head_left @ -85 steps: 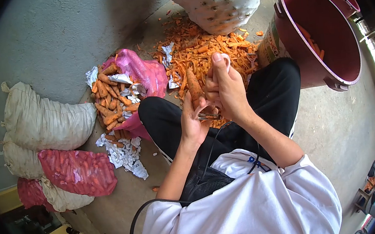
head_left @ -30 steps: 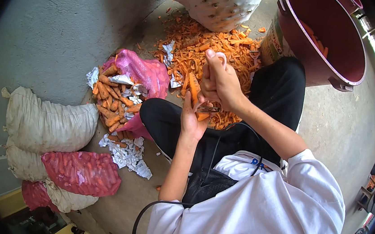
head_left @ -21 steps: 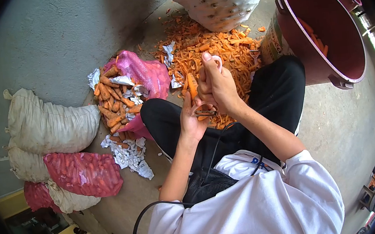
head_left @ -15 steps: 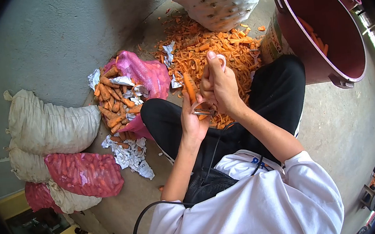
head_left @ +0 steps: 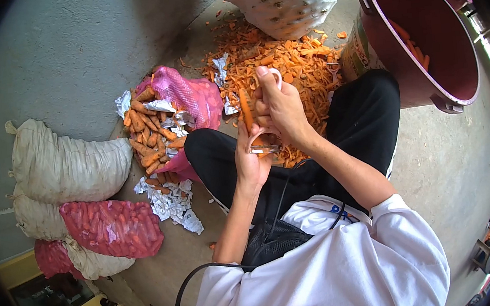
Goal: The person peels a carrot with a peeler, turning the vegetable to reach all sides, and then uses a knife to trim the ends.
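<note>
A carrot (head_left: 247,109) points away from me in my left hand (head_left: 249,158), whose fingers wrap its near end. My right hand (head_left: 283,107) is closed round the handle of a pale pink peeler (head_left: 262,133), thumb up along the handle loop. The peeler's metal blade lies across the carrot's near part, close over my left palm. Beyond my hands a wide heap of orange carrot peelings (head_left: 301,59) covers the floor between my knees.
Left of my knee, a pink mesh sack (head_left: 192,99) spills unpeeled carrots (head_left: 147,133) beside crumpled paper (head_left: 173,207). Full white sacks (head_left: 69,161) and a red mesh sack (head_left: 110,228) lie further left. On the right stands a maroon tub (head_left: 429,46) with carrots inside. A knobbly white sack (head_left: 289,1) rises behind the peelings.
My right hand has shifted slightly left, nearer the carrot, and its thumb now sits further left. Both hands keep their grips.
</note>
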Demonstrator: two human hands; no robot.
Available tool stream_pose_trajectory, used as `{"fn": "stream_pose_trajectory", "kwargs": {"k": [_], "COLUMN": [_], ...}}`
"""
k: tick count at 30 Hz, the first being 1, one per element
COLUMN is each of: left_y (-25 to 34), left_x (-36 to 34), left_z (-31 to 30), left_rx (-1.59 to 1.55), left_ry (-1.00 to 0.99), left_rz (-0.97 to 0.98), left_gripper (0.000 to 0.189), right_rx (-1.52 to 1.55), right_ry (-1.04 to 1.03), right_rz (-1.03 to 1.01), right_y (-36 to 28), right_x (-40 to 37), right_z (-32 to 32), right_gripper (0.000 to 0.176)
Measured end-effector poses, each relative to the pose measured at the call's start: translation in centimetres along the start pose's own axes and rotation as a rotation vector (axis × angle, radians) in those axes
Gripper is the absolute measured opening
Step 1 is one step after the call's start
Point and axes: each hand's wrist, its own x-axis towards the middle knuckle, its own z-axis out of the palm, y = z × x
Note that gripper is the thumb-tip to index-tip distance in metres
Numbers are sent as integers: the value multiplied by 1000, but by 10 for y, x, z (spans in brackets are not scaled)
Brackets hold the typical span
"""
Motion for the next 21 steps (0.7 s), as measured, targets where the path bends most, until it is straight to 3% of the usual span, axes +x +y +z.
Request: {"fn": "stream_pose_trajectory", "kwargs": {"k": [2, 7, 11, 14, 16, 18, 19, 21], "left_y": [-1, 1, 4, 3, 10, 15, 17, 18], "left_x": [-10, -15, -21, -27, -24, -20, -18, -10], "left_z": [7, 20, 6, -11, -4, -6, -8, -11], "left_rx": [23, 154, 258, 218, 123, 76, 63, 66], "left_ry": [13, 46, -72, -92, -154, -97, -130, -81], "left_rz": [28, 14, -6, -135, -122, -80, -81, -80], "left_gripper": [33, 41, 47, 54, 50, 46, 39, 39], "right_rx": [7, -12, -52, -191, -216, -401, -445, -265], "right_ry": [86, 6, 22, 62, 196, 224, 188, 62], "right_rz": [-72, -38, -9, -401, -358, -529, -611, -430], "right_y": [-2, -4, -12, 4, 3, 6, -4, -17], "right_x": [8, 17, 26, 131, 171, 208, 191, 153], "right_z": [-4, -10, -9, -28, -41, -58, -48, -36], "right_gripper": [43, 44, 43, 42, 40, 38, 37, 38]}}
